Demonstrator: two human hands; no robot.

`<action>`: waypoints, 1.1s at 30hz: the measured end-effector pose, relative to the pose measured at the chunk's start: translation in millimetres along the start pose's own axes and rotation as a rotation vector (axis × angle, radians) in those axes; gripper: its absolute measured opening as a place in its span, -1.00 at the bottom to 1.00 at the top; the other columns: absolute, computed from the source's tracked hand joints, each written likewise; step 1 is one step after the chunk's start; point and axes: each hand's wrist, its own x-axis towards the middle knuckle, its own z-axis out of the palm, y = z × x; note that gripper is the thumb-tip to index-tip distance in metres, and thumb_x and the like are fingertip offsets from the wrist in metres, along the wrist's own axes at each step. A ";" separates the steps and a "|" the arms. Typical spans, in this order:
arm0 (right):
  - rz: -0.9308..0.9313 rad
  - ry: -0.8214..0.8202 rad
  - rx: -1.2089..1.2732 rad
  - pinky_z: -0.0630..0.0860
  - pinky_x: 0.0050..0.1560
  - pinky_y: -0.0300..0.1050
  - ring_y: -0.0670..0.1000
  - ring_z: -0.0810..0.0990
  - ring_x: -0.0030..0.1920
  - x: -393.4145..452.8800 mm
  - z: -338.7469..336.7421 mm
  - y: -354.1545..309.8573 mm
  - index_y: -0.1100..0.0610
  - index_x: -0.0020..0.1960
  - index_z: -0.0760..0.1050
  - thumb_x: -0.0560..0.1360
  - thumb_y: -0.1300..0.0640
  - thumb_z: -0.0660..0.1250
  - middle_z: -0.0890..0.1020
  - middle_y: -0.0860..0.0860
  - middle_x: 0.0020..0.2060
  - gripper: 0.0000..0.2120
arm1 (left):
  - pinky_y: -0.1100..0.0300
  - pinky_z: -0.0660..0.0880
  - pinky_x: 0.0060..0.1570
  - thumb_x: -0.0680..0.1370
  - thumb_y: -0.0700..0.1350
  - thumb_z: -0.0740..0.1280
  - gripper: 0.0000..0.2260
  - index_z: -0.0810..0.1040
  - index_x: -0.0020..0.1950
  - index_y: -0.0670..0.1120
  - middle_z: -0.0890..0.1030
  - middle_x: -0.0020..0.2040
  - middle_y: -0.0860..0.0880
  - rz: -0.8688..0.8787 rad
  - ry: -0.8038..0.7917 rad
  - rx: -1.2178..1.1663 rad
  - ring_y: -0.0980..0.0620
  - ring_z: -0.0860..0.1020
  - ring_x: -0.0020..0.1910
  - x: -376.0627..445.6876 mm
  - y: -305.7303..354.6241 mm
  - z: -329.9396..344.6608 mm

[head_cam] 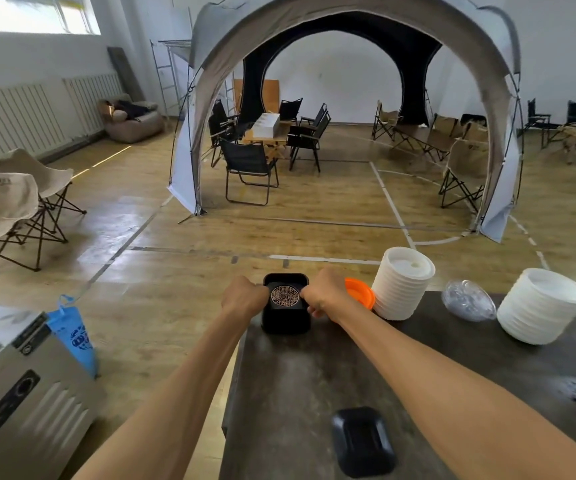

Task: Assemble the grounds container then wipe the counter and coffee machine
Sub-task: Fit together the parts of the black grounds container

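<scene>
Both hands [245, 295] [324, 294] hide the black grounds container's [285, 320] sides

two white lid stacks [402, 284] [541, 306] on desk, clear plastic bag [468, 300] between them | orange lid [361, 292] beside left stack | blue bag [73, 336] by steel cabinet [20, 393] | tent [348, 81] over folding chairs [248, 168] | beige chairs [13, 202] at left

A dark counter [314, 382] is being occupied by a black container [285, 323] at twelve o'clock, an orange lid [361, 292], two white stacks [400, 289] [539, 306] and a clear bag [468, 301] toward two o'clock, and a black tray [362, 441] at six o'clock.
</scene>
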 end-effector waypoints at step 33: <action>0.118 0.516 0.170 0.32 -0.30 -0.11 0.17 0.57 -0.29 -70.4 -326.5 352.6 0.28 -0.15 0.60 0.60 0.11 0.24 0.61 0.15 -0.32 -0.71 | 0.04 0.52 0.08 0.60 -0.15 0.23 -0.79 0.59 0.15 -0.14 0.65 0.07 -0.07 1.016 -0.447 0.192 -0.04 0.58 0.06 -249.9 231.5 311.0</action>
